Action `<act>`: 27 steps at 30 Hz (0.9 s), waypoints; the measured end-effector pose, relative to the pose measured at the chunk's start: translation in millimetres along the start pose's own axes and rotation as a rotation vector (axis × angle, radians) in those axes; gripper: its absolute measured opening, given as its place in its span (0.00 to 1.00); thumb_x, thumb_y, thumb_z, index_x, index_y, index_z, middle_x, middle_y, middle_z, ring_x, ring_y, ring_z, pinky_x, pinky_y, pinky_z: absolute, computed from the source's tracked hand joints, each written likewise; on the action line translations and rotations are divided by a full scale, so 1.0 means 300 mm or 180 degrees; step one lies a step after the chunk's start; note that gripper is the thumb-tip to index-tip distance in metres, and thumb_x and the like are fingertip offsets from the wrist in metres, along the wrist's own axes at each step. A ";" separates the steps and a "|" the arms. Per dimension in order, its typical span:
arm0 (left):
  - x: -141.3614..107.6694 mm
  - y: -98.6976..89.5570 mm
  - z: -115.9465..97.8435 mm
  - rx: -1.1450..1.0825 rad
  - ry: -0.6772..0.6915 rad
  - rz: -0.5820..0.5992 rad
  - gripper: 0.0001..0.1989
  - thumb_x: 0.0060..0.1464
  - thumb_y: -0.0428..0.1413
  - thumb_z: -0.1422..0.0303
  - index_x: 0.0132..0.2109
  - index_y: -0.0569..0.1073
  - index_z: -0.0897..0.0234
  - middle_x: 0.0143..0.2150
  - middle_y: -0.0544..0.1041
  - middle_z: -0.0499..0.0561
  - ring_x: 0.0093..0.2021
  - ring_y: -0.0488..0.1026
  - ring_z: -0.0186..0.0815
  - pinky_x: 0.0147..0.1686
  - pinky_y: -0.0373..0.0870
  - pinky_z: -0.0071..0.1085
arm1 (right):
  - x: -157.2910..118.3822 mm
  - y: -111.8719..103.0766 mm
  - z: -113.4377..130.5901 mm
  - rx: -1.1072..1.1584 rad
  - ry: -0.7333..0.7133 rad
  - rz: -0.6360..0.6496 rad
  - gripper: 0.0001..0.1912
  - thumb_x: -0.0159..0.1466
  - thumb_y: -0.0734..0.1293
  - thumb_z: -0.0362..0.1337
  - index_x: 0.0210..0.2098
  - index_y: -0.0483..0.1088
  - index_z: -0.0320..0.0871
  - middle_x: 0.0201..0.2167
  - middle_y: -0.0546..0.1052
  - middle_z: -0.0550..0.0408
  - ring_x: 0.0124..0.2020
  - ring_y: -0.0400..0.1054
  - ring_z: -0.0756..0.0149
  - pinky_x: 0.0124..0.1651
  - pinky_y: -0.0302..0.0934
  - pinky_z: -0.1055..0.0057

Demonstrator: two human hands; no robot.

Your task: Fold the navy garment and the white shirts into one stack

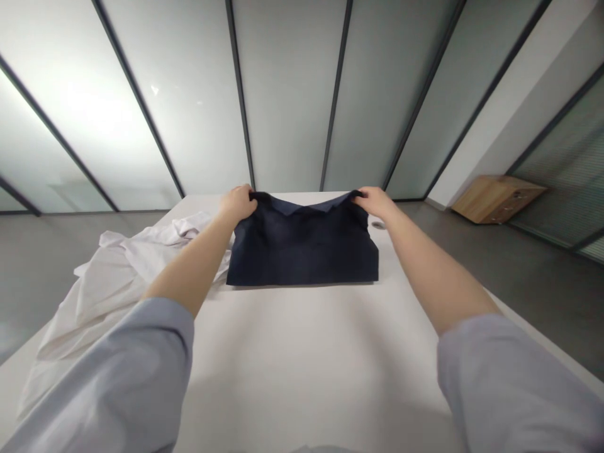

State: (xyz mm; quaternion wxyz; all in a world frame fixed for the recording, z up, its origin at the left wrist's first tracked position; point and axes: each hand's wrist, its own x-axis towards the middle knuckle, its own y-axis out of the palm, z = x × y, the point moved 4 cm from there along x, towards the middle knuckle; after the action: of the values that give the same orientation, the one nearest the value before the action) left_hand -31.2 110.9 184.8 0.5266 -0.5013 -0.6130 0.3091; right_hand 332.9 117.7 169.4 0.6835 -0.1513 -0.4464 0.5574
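Observation:
A dark navy collared shirt [302, 248] lies folded into a rectangle on the white table [302, 371]. My left hand [238, 204] is shut on its far left corner at the collar. My right hand [375, 202] pinches the far right corner, and that edge is lifted slightly off the tabletop. Between my hands, the collar's lighter underside shows. A crumpled white cloth garment [113, 277] lies to the left, partly under my left forearm, and spills over the table's left edge.
A small round grommet [377, 224] is set in the table near the far right corner. Grey floor surrounds the table. Beyond it stand frosted glass partitions [287, 94] with dark frames, and a low wooden cabinet [495, 199] is at the right.

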 end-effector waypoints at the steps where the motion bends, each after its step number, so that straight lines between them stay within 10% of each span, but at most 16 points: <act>1: 0.004 0.021 -0.012 0.0166 -0.0044 -0.0382 0.21 0.51 0.52 0.65 0.53 0.70 0.65 0.52 0.72 0.59 0.54 0.67 0.48 0.53 0.62 0.42 | 0.018 0.030 0.002 -0.0383 0.0083 -0.0288 0.16 0.59 0.64 0.42 0.43 0.73 0.41 0.41 0.76 0.46 0.45 0.69 0.51 0.49 0.62 0.54; 4: -0.049 0.135 -0.052 0.0366 0.0119 -0.0643 0.24 0.55 0.50 0.63 0.58 0.65 0.64 0.57 0.68 0.60 0.57 0.63 0.48 0.55 0.60 0.44 | -0.009 0.146 0.024 -0.1165 -0.0004 -0.0461 0.22 0.62 0.61 0.40 0.53 0.67 0.38 0.52 0.71 0.40 0.53 0.63 0.47 0.55 0.56 0.51; 9: -0.230 0.386 -0.068 0.0541 0.0433 0.0449 0.24 0.55 0.50 0.56 0.56 0.68 0.62 0.56 0.69 0.60 0.57 0.63 0.50 0.54 0.61 0.45 | -0.217 0.347 0.016 -0.1479 -0.0302 0.0380 0.22 0.65 0.57 0.43 0.55 0.67 0.41 0.56 0.69 0.41 0.56 0.61 0.47 0.57 0.55 0.52; 14: -0.344 0.547 -0.044 0.0568 0.0486 0.0785 0.33 0.58 0.44 0.49 0.63 0.62 0.64 0.65 0.60 0.64 0.65 0.55 0.54 0.60 0.52 0.52 | -0.399 0.478 -0.060 -0.1618 -0.0038 0.1276 0.33 0.67 0.52 0.55 0.64 0.57 0.42 0.65 0.57 0.40 0.65 0.49 0.43 0.62 0.46 0.45; 27: -0.453 0.551 -0.056 0.0646 0.0604 0.1075 0.37 0.59 0.40 0.47 0.67 0.56 0.66 0.68 0.55 0.67 0.66 0.54 0.57 0.59 0.52 0.56 | -0.522 0.470 -0.117 -0.1764 0.0039 0.1488 0.36 0.66 0.52 0.58 0.66 0.55 0.43 0.66 0.55 0.40 0.66 0.48 0.42 0.62 0.42 0.40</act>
State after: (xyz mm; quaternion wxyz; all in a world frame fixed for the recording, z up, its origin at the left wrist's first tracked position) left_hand 24.9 31.2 -6.4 0.5705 -0.5681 -0.4338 0.4044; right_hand 275.0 34.4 -18.7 0.4733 -0.4321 -0.5298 0.5555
